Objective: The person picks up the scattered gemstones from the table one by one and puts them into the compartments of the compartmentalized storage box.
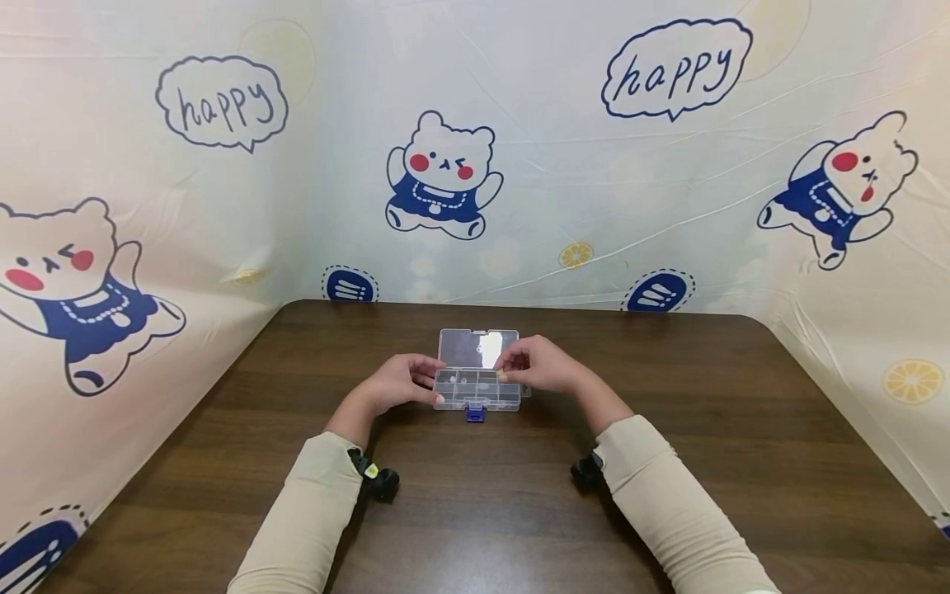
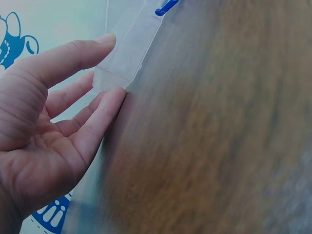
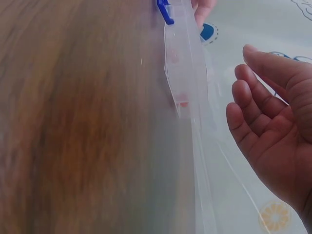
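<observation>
A clear plastic compartment box [image 1: 488, 406] sits on the table with its lid [image 1: 456, 346] raised at the back. Its blue latch [image 1: 475, 415] faces the front. Small pale pieces [image 1: 463, 380] lie in some compartments. My left hand [image 1: 393, 384] grips the box's left end, thumb at the front corner and fingers behind; the left wrist view shows that hand [image 2: 63, 107] against the box end [image 2: 124, 58]. Above the back right compartments, my right hand [image 1: 545, 365] pinches a tiny yellowish piece [image 1: 500, 373]. In the right wrist view, the right hand [image 3: 278, 112] hides that piece.
The brown wooden table [image 1: 475, 503] surrounds the box. A printed cloth [image 1: 534, 239] with bears hangs behind and at both sides. Black wrist cameras [image 1: 383, 485] are strapped to both sleeves.
</observation>
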Available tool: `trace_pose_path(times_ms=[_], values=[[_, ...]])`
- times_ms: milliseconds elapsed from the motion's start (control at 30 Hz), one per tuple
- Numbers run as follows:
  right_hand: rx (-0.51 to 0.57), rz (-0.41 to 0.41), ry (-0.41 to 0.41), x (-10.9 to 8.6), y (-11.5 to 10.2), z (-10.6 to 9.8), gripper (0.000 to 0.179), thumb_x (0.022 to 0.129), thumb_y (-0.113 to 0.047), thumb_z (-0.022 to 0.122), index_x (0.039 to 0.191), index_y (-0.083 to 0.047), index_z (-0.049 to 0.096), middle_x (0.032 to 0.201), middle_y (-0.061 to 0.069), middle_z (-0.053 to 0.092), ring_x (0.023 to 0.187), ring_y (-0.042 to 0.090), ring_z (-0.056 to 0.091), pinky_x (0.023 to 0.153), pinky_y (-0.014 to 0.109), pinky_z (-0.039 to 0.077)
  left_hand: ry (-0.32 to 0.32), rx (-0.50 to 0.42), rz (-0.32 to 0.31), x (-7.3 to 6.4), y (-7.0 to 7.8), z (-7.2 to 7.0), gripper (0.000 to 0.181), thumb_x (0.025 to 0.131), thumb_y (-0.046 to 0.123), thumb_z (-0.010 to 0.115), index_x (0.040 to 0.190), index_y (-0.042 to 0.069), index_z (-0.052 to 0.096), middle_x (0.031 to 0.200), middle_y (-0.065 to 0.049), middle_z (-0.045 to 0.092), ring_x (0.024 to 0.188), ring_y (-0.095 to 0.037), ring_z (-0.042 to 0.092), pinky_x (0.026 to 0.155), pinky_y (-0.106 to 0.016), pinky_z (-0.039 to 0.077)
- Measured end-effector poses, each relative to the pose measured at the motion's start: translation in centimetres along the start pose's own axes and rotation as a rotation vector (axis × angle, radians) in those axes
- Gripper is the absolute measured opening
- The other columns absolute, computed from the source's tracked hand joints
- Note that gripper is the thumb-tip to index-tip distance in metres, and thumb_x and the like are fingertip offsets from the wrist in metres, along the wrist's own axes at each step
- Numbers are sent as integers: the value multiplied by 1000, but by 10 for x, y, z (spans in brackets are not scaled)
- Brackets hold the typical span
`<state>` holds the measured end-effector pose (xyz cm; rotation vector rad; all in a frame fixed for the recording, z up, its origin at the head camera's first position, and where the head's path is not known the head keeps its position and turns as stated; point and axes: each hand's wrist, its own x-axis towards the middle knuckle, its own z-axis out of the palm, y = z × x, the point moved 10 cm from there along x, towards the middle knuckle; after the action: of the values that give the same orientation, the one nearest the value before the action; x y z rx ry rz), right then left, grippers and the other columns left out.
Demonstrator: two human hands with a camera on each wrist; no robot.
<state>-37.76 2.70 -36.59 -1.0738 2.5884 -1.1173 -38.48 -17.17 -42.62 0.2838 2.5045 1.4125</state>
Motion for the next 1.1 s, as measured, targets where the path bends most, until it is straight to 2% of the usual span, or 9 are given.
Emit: trace_pose_path(times_ms=[333, 1100], values=[[-4, -35, -4, 8, -15, 6, 5, 87, -10, 74, 91, -10, 71, 79, -3, 63, 73, 14, 56, 69, 27, 51, -4, 1, -8, 0, -2, 1, 63, 71, 12, 88, 128, 7, 61, 114, -11, 61, 100, -25, 58, 90, -36, 51], [69, -79, -50, 35, -30, 33, 7, 87, -5, 73, 94, -4, 71, 83, -1, 66, 76, 12, 59, 74, 26, 52, -24, -8, 14, 0, 0, 2, 63, 73, 13, 87, 129, 5, 59, 114, -12, 63, 101, -26, 60, 90, -37, 52]])
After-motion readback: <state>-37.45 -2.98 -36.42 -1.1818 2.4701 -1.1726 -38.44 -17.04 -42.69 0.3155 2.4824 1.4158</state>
